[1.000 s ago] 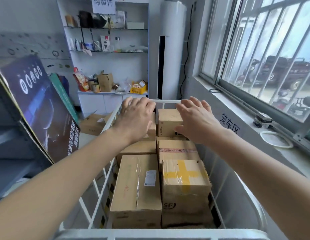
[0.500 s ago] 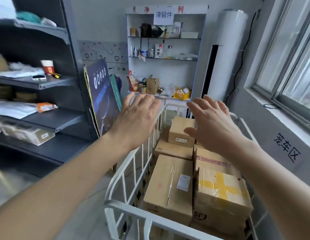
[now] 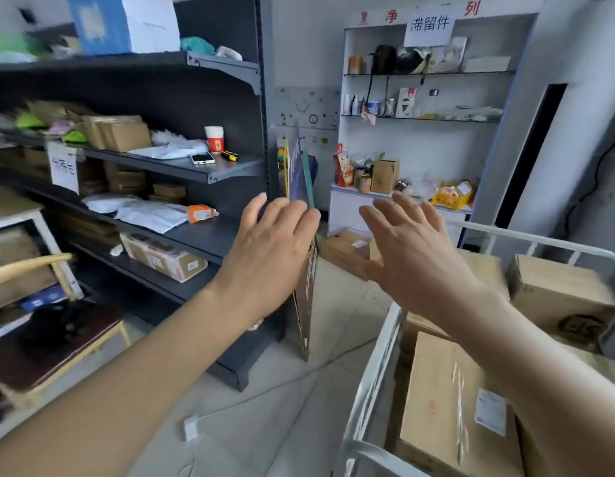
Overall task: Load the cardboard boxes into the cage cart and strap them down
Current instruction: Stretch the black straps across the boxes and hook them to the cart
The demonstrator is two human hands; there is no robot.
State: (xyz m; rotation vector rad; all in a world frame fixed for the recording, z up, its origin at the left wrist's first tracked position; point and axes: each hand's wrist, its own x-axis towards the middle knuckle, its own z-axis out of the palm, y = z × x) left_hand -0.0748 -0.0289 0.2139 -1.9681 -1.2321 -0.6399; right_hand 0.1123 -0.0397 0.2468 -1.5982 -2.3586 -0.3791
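Brown cardboard boxes (image 3: 450,407) sit packed inside a white metal cage cart (image 3: 378,366) at the lower right. The nearest box is sealed with clear tape and carries a white shipping label (image 3: 490,411). Both bare hands are raised and empty, fingers straight and spread. The left hand (image 3: 271,256) is over the floor, and the right hand (image 3: 416,256) is over the cart's edge, apart from it. The cart stands on pale floor tiles (image 3: 299,401) beside dark grey metal shelving (image 3: 209,173) holding parcels. On a white shelf unit (image 3: 419,139) behind, a paper sign (image 3: 429,24) reads "滞留件".

dark shelving (image 3: 209,173) | phone (image 3: 202,158) | red cup (image 3: 214,139) | white cabinet (image 3: 426,132)
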